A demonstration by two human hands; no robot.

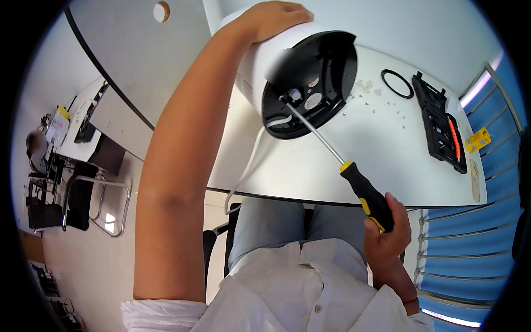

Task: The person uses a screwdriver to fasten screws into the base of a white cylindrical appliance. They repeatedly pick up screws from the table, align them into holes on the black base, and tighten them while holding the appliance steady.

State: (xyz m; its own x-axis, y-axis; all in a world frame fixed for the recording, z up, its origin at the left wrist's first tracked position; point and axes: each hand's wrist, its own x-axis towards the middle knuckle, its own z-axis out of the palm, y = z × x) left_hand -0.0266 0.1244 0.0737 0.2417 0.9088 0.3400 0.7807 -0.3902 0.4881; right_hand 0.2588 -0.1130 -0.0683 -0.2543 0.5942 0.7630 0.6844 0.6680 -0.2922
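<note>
A white rounded appliance (257, 69) lies on its side on the table, its black underside (337, 66) turned toward me. Recesses, a pale round part and a white fitting show inside that underside; a blurred patch hides some of it. My left hand (279, 19) rests over the top of the white body, fingers stretched out along it. In my right hand (390, 235) is the handle of a black and yellow screwdriver (362, 188), held near its end. Its long metal shaft slants up and left, with the tip inside the underside, beside the white fitting.
A white cord (251, 160) runs from the appliance over the table's front edge. Several small screws (387, 105) lie scattered on the white table (310, 171). Further right are a black ring (397, 83), an open black tool case (437, 124) and a yellow box (478, 140) near metal rails (464, 254).
</note>
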